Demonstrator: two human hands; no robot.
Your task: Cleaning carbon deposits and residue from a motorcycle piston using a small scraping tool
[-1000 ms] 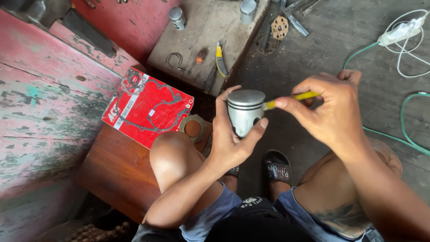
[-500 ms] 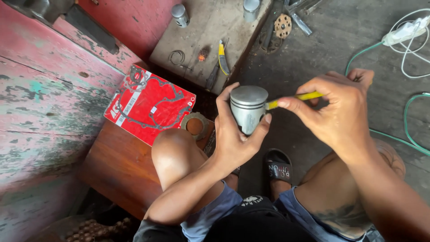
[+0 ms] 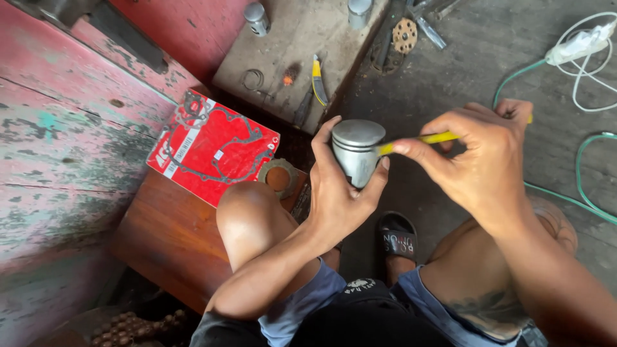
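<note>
Left hand (image 3: 337,186) curls upward, fingers closed in a grip; right hand (image 3: 482,164) at its 3 o'clock, fingers pinched, forearm running to 5 o'clock.

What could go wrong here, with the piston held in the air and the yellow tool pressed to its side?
1. The left hand grips the piston only with its fingers, above bare floor; it might slip and fall.
2. The right hand pushes the tool toward the left fingertips; a slip could jab them.
3. The tip could scratch the piston's side.
</note>
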